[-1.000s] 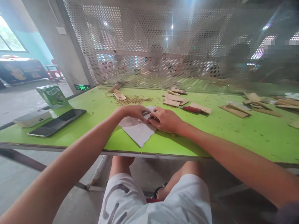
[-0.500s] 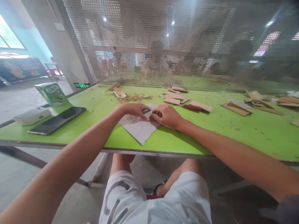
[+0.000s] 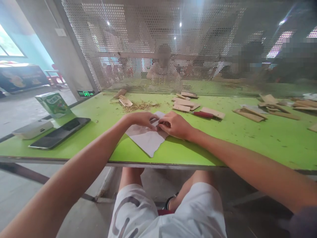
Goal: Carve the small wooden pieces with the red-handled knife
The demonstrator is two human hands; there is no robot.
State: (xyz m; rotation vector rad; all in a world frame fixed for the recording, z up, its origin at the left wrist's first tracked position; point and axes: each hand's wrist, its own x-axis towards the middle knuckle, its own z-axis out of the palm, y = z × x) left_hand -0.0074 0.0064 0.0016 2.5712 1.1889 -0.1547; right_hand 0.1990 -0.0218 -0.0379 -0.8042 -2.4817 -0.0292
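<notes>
A torn-edged sheet of white paper (image 3: 147, 141) lies on the green table in front of me, one corner toward the table's front edge. My left hand (image 3: 143, 119) rests over the paper's upper left part, thumb and fingers apart. Close beside it, my right hand (image 3: 177, 126) lies on the paper's right side with its fingers curled inward. Whatever its fingertips pinch is too small and shaded to make out. Both sets of fingertips nearly meet over the sheet.
Beyond my hands lie thin wood pieces (image 3: 183, 105), a red-handled tool (image 3: 203, 114) and a heap of shavings (image 3: 142, 105). More wood pieces (image 3: 250, 114) are at right. A phone (image 3: 61, 132), a white case (image 3: 34, 129) and a green carton (image 3: 54, 105) stand left. A perforated screen (image 3: 138, 43) backs the table.
My right hand has shifted very slightly left over the paper, its fingers still curled. The left hand stays nearly in place. The whole view has tilted slightly.
</notes>
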